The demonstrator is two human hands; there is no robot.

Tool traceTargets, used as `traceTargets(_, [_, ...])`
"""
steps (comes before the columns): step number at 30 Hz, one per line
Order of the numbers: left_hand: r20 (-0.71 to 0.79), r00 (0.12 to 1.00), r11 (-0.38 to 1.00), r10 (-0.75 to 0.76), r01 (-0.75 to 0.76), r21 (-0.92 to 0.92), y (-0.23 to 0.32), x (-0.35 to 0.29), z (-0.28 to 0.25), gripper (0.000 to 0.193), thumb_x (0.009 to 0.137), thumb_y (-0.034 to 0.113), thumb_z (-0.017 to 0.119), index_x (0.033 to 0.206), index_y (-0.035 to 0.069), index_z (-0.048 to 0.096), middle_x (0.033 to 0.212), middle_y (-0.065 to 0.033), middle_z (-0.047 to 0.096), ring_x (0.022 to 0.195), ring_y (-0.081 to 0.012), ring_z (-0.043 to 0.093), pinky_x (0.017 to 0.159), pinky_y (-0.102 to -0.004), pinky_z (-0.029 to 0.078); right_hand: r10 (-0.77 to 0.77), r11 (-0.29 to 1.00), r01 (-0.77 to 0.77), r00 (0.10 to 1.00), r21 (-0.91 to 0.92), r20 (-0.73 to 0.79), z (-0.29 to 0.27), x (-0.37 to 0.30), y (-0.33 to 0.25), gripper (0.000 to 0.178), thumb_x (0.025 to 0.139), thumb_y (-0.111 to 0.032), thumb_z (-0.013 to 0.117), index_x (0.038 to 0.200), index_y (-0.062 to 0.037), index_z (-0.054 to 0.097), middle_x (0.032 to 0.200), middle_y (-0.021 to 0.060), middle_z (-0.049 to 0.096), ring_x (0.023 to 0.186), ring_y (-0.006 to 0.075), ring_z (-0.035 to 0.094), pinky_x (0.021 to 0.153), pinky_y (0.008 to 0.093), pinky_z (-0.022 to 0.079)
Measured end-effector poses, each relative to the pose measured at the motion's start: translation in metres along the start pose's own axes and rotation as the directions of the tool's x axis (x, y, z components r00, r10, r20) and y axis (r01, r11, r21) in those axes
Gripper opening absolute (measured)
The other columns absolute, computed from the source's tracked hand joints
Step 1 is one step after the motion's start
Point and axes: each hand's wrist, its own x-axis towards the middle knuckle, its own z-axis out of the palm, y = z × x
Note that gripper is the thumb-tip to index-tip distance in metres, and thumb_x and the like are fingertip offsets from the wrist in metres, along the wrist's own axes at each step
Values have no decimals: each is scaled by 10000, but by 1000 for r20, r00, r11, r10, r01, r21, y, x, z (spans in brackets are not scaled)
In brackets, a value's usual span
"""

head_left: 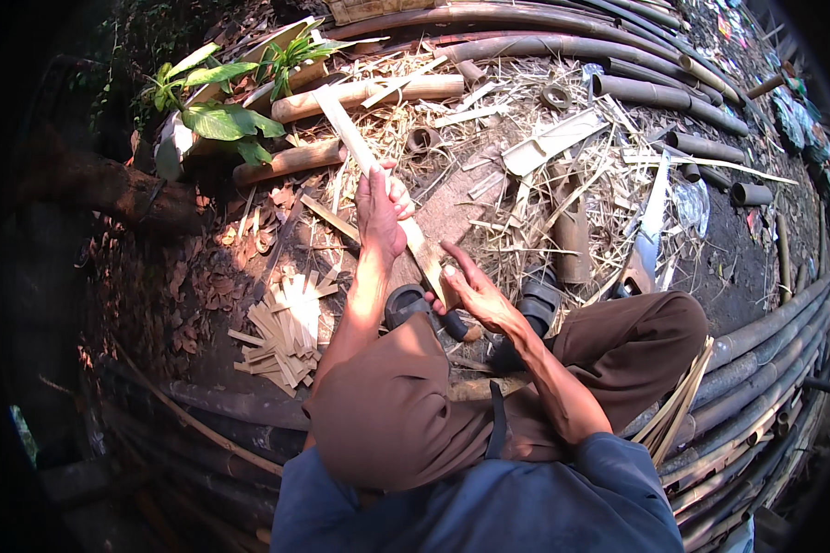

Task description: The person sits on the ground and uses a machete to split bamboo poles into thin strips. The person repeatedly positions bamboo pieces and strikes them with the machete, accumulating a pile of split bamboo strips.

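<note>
A long, pale split bamboo strip (pixel 346 129) slants across the middle, its upper end pointing away to the left. My left hand (pixel 381 219) is closed around its middle. At the near, lower end is my right hand (pixel 485 300), with fingertips curled beneath the strip and the index finger stretched out. Just below that end, by my sandalled feet, lies a dark curved thing with a brown tip (pixel 471 334); the rest of it is hidden. A pile of short, flat bamboo slats (pixel 281 336) rests on the ground left of my left forearm.
A handsaw (pixel 651 221) leans on the right near my knee. Beyond my hands are a flat board (pixel 452 207), a split bamboo half (pixel 555 141) and scattered shavings. Long bamboo poles (pixel 526 46) lie at the far side; more poles (pixel 756 359) are stacked right. A leafy plant (pixel 221 120) grows upper left.
</note>
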Motion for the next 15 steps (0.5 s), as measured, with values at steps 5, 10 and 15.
traceTargets(5, [-92, 985, 968, 144, -121, 219, 7, -19, 16, 386, 1037, 444, 409, 1071, 79, 530, 584, 47, 349, 446, -26, 294, 389, -195, 248, 54, 957, -38, 997, -288, 48, -4, 9, 30, 391, 1031, -361, 460, 924, -13, 601, 717, 13, 610, 631, 81, 557, 572, 237, 456])
traceTargets(10, [-74, 968, 943, 238, -212, 258, 1, -21, 9, 392, 1040, 426, 410, 1071, 50, 516, 579, 41, 373, 448, -24, 317, 389, -195, 259, 38, 950, -42, 999, -311, -17, 2, 9, 38, 410, 1021, -371, 473, 867, -11, 593, 690, 22, 603, 623, 83, 557, 569, 247, 453])
traceTargets(15, [-90, 980, 969, 175, -155, 193, 11, -18, 9, 385, 1037, 432, 416, 1066, 60, 512, 590, 41, 367, 451, -30, 306, 396, -205, 247, 17, 961, -13, 1000, -275, 12, 2, 11, 35, 432, 1030, -384, 451, 1159, 12, 565, 802, 51, 627, 696, 98, 587, 606, 249, 488])
